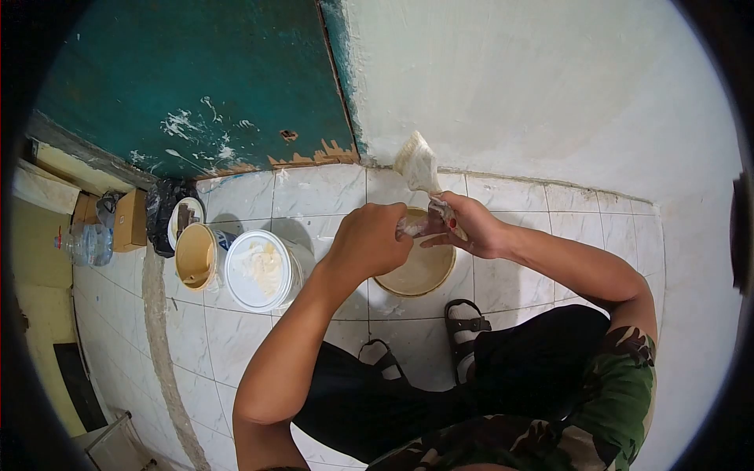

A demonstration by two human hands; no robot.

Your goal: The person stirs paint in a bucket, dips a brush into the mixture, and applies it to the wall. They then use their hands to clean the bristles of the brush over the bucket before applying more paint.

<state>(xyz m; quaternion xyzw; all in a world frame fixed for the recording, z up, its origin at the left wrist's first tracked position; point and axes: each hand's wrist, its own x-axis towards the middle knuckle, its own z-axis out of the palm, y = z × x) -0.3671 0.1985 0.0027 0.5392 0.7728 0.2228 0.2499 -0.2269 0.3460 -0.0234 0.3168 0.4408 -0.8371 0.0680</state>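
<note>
My right hand [475,224] is closed around the handle of a paintbrush [419,165], whose broad, white-coated bristles point up toward the wall. A small red spot shows on the handle. My left hand [367,242] is curled into a closed grip just left of the handle. Something whitish and crumpled [411,227] shows at its fingers; I cannot make out what it is. Both hands are over an open round bucket [416,294] with a pale, whitish inside, standing on the floor between my feet and the wall. The hands partly hide its far rim.
Left of the bucket stand a white tub [255,271] with cream smears on its lid and a yellowish bucket [196,257]. Farther left are a black plastic bag [163,212], a cardboard box [130,221] and a water bottle [88,245]. A paint-splashed green door [196,78] adjoins the white wall [534,94].
</note>
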